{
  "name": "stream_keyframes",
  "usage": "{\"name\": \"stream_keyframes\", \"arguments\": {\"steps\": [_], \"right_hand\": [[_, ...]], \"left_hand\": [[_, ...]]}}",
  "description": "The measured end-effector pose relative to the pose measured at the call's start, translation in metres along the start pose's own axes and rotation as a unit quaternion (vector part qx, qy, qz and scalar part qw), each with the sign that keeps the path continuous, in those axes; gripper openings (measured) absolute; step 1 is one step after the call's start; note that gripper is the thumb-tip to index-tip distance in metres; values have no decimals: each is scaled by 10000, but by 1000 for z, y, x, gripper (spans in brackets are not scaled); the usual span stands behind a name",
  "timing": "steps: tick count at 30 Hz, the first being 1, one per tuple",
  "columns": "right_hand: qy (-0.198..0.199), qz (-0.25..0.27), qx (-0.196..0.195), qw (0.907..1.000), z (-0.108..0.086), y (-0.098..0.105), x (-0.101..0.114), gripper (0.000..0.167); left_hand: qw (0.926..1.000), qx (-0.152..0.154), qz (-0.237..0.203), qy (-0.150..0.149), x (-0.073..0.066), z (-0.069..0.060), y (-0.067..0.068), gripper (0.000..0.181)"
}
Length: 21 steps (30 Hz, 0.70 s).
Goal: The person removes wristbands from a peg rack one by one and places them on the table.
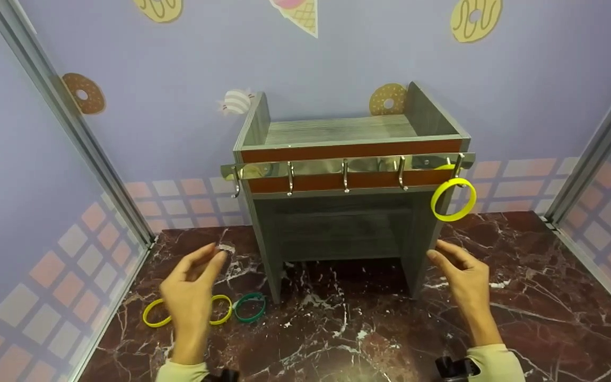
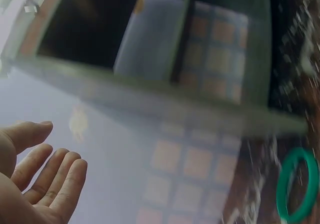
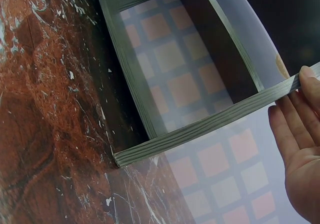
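My left hand (image 1: 191, 286) is raised over the marble surface, fingers loosely bent, holding nothing. Behind it lie a yellow ring (image 1: 156, 313), a second yellow ring (image 1: 221, 310) partly covered by the hand, and a green ring (image 1: 250, 307). Another yellow ring (image 1: 453, 199) hangs on the rightmost hook of the metal hook rail (image 1: 372, 165). My right hand (image 1: 464, 276) is below that ring, by the right side panel (image 3: 200, 126) of the grey wooden rack. Its thumb and fingers appear on either side of the panel's front edge; whether they touch it, I cannot tell.
The rack's top shelf (image 1: 337, 130) has raised sides, and the rail runs across its front. Patterned walls (image 1: 178, 106) enclose the dark red marble surface (image 1: 337, 339) at the back and both sides.
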State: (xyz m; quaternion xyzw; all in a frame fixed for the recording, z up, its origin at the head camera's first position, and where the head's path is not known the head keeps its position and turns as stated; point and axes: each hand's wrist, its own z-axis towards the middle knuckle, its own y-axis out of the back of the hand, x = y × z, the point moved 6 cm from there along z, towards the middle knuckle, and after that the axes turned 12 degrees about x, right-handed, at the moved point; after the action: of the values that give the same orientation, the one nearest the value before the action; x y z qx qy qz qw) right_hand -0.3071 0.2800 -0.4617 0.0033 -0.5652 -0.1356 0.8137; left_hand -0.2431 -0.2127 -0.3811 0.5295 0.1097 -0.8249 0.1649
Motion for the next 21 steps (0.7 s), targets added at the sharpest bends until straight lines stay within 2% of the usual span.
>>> {"name": "stream_keyframes", "arguments": {"steps": [6,11,16,21], "right_hand": [[43,40,-7,10000,1,0,0,28],[59,51,-10,10000,1,0,0,28],[76,-11,-23,10000,1,0,0,29],[47,-61,-16,10000,0,1,-1,30]], "left_hand": [[9981,276,-407,-366,-19,-8,-40,23],[9950,540,-672,-496,-31,-13,-66,23],[9891,875,-970,-674,-35,-14,-88,24],[9853,1097,-1147,-630,-36,-16,-105,26]]}}
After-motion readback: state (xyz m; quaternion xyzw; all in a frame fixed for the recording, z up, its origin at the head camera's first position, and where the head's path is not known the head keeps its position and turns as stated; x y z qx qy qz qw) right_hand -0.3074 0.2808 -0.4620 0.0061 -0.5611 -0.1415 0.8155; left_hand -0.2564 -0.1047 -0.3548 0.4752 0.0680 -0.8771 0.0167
